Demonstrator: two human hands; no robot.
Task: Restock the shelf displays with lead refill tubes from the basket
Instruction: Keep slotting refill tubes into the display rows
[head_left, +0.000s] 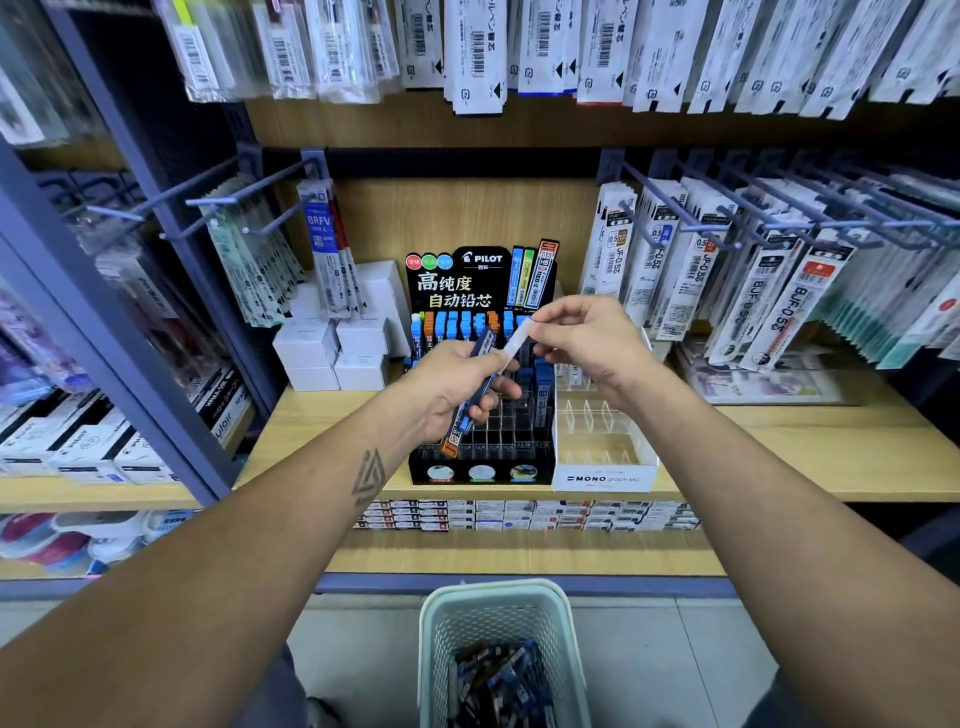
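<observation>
My left hand (457, 387) grips a small bunch of lead refill tubes (475, 389), dark blue with an orange cap at the low end, held slanted above the black Pilot display rack (480, 457). My right hand (582, 338) pinches one white-capped tube (519, 338) at the bunch's upper end. The rack's back rows hold blue and orange tubes; its front cells look empty. The pale green mesh basket (441, 623) on the floor below holds several more tubes.
A white Mono graph box (605, 478) with clear dividers stands right of the rack. White cartons (332, 353) are stacked to its left. Refill packets hang on pegs (727, 223) above and at both sides. Small boxes (519, 514) line the lower shelf.
</observation>
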